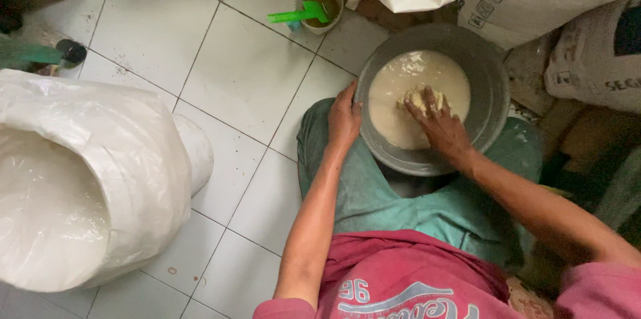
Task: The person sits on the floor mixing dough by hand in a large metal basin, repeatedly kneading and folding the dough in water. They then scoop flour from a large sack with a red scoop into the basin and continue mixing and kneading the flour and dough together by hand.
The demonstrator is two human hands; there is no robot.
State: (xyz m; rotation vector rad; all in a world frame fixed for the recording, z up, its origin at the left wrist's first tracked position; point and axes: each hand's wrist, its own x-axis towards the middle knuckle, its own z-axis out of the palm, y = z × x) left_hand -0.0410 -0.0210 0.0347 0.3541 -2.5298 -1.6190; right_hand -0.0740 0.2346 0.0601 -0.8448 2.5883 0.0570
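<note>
Pink-shirted and squatting in green trousers, the person grips the round grey metal basin [494,72] by its near rim with the left hand [344,118]. Right hand [437,122], fingers spread, presses a pale lumpy dough clump [419,97] in milky liquid; mixing looks unfinished, with lumps and liquid still separate.

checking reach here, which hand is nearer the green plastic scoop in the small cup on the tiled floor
Left. The left hand grips the near rim of the grey metal bowl, below and slightly right of the green plastic scoop. The right hand is farther right, pressing the pale dough inside that bowl.
</note>
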